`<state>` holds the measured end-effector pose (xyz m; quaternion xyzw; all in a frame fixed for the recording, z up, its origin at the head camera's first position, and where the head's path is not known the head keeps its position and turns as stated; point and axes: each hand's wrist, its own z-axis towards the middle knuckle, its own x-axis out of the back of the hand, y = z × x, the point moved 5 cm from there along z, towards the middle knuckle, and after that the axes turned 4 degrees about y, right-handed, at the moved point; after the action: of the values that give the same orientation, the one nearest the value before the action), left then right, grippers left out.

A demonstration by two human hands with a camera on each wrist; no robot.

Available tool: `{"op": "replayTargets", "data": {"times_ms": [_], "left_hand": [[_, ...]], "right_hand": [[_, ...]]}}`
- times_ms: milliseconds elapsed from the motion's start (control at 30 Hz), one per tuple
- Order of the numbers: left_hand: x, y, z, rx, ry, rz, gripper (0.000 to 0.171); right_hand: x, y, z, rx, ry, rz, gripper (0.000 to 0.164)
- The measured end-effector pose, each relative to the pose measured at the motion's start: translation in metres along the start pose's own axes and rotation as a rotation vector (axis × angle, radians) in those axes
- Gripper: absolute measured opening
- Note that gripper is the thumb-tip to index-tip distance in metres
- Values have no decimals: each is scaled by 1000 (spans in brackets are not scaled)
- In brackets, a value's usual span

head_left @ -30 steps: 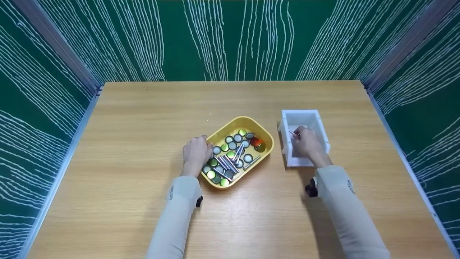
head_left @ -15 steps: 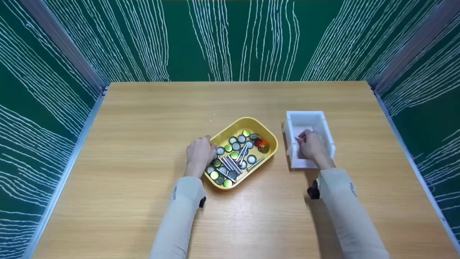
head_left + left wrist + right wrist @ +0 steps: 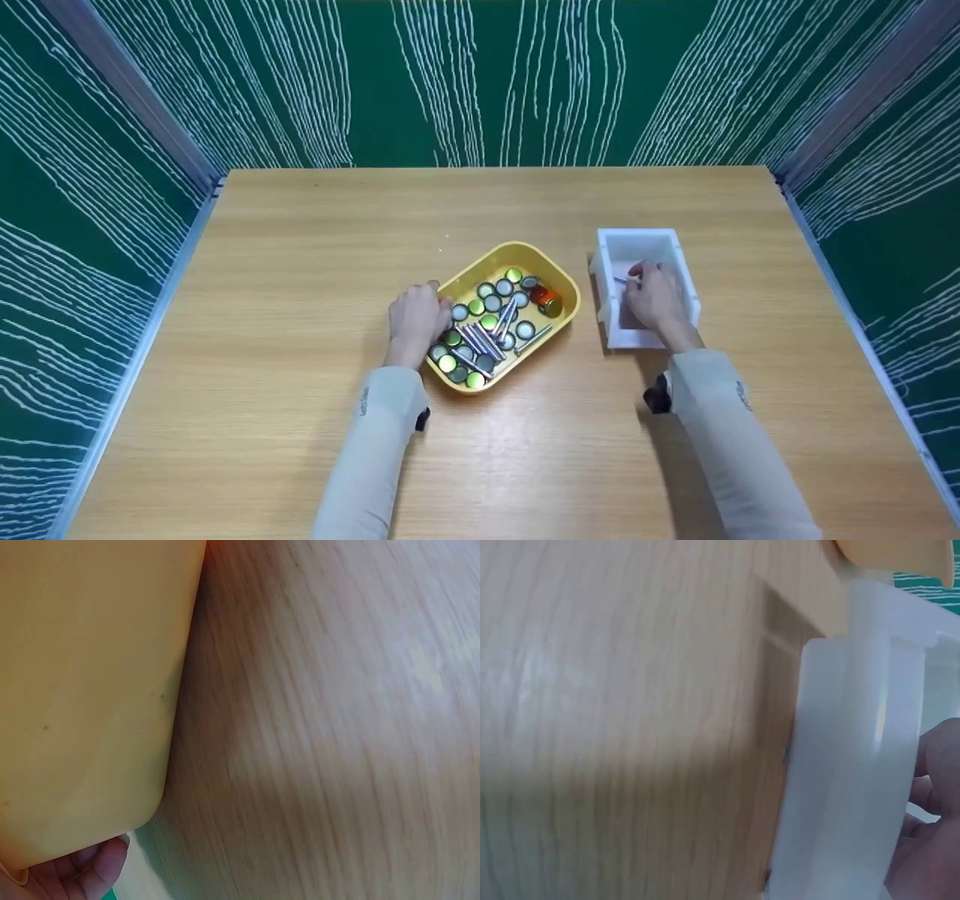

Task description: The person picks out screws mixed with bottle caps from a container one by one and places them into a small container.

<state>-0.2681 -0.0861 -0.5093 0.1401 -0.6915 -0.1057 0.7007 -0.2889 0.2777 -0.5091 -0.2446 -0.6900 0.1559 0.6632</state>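
My left hand (image 3: pixel 417 321) grips the left wall of a yellow tray (image 3: pixel 561 279), with the thumb over the rim. In the left wrist view its fingers (image 3: pixel 101 870) lie against the tray's outer wall. Inside the tray are several bottle caps (image 3: pixel 526 330), green or grey, and several silvery screws (image 3: pixel 480 341). An orange-and-gold object (image 3: pixel 546 300) lies at its right end. My right hand (image 3: pixel 658 300) is down inside a white bin (image 3: pixel 636 234) and pinches a thin silvery screw (image 3: pixel 622 278) that points left. Its palm side is hidden in the head view.
Both containers stand on a wooden table (image 3: pixel 315 262), the white bin a short way right of the tray. Tiny white specks (image 3: pixel 444 244) lie behind the tray. Green walls with white lines (image 3: pixel 420 90) enclose the back and sides.
The head view has shifted slightly. My right hand dipped in the white bin, then rose a little, showing more of the screw. The left hand keeps its grip on the tray.
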Motion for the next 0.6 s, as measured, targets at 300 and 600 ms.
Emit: {"op": "replayTargets", "data": {"times_ms": [300,600], "left_hand": [[-1,1,0,-8,-2,2,36],[-1,0,0,-7,23,-6,35]], "right_hand": [[25,-16,-2,19,153,77,35],[40,-57,1,196,233,187,32]]}}
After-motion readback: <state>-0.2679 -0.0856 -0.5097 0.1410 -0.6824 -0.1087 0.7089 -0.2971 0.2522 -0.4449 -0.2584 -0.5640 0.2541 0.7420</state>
